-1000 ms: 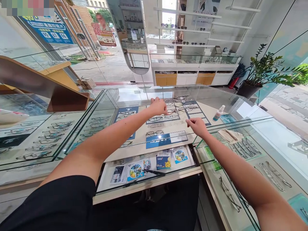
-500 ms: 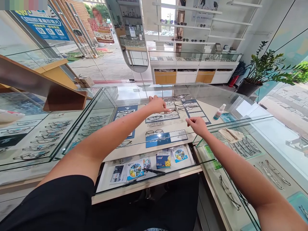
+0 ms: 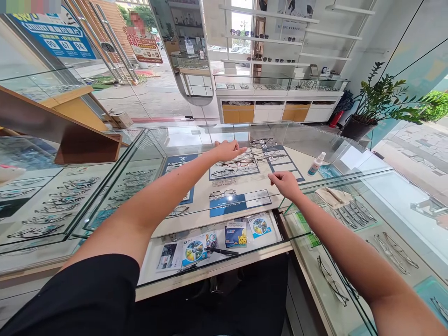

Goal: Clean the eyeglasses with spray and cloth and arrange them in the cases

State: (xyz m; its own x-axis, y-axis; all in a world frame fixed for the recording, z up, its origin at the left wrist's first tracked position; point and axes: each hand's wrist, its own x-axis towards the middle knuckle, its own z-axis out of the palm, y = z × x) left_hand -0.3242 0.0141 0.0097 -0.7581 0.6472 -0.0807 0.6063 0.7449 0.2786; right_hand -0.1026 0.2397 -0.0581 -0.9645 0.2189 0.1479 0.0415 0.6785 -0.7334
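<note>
My left hand point(image 3: 229, 150) reaches over the far part of the glass counter, above several eyeglasses. One finger stretches to the right while the others are partly bent, and I see nothing held in it. Below it a pair of dark-rimmed glasses point(image 3: 223, 173) lies on a blue-edged card. More glasses point(image 3: 269, 154) sit just right of this hand. My right hand point(image 3: 285, 183) is closed over the counter, thumb against fingers; whatever it may pinch is hidden. Nearer to me, another pair of glasses point(image 3: 223, 193) lies behind a blue-and-white card point(image 3: 229, 205).
A spray bottle point(image 3: 317, 164) stands at the right of the counter. In front is an open drawer with leaflets point(image 3: 194, 250) and a black pen point(image 3: 222, 251). A beige cloth point(image 3: 334, 197) lies on the right-hand case. A wooden stand point(image 3: 87, 148) juts in at left.
My left hand has lifted slightly and its finger now points out straighter, away from the glasses below. The right hand stays closed in about the same place. The view has shifted a little.
</note>
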